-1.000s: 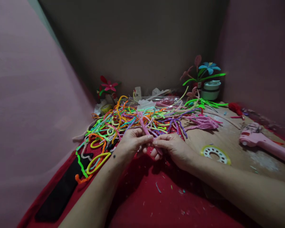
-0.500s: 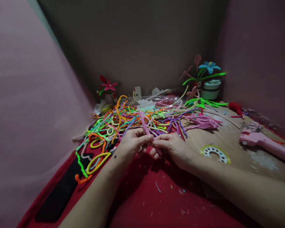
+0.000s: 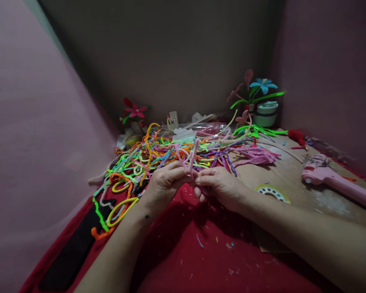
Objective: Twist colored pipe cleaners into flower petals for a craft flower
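Note:
A pink pipe cleaner [image 3: 194,156] stands up from between my fingertips at the middle of the view. My left hand [image 3: 167,181] pinches it from the left, thumb hidden behind the fingers. From the right, my right hand [image 3: 218,183] grips its lower part, with the last fingers curled under. The two hands nearly touch. Just beyond them lies a tangled heap of colourful pipe cleaners [image 3: 158,152]. Yellow-handled scissors [image 3: 122,211] rest left of my left wrist, partly covered by the strands.
A roll of tape [image 3: 273,193] lies beside my right forearm on brown cardboard [image 3: 288,162]. Farther right is a pink hand tool [image 3: 332,179]. A black flat object [image 3: 70,252] lies at left on the red cloth [image 3: 177,260]. Pipe-cleaner flowers [image 3: 264,85] stand behind, near a pale-green container [image 3: 266,114].
The pink pipe cleaner has swung from leaning left to nearly upright, tipped slightly right. My left hand has turned, its fingers now reaching over the thumb. The view has shifted slightly.

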Demonstrator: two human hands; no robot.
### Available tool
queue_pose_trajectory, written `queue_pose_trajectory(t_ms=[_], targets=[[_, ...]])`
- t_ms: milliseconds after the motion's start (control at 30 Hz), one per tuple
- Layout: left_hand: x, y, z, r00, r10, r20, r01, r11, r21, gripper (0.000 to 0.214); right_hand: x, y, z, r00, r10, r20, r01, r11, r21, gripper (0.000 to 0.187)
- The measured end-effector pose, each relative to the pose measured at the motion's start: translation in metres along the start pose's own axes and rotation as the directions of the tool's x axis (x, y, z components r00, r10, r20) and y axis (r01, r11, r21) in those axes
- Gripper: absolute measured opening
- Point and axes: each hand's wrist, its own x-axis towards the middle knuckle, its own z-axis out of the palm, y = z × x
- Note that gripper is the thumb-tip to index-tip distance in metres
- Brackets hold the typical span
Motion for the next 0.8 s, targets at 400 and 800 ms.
queue_pose_trajectory(t_ms=[400, 800], targets=[[-0.008, 0.017, -0.008, 0.978, 0.028, 0.209, -0.074, 0.973, 0.218, 0.015, -0.004, -0.01, -0.001, 0.988, 0.067, 0.142, -0.027, 0.963, -0.267, 0.015], [-0.002, 0.006, 0.003, 0.739, -0.417, 0.529, 0.669, 0.362, -0.649, 0.021, -0.021, -0.006, 0.005, 0.699, -0.605, 0.38, 0.499, 0.033, -0.866, 0.023]])
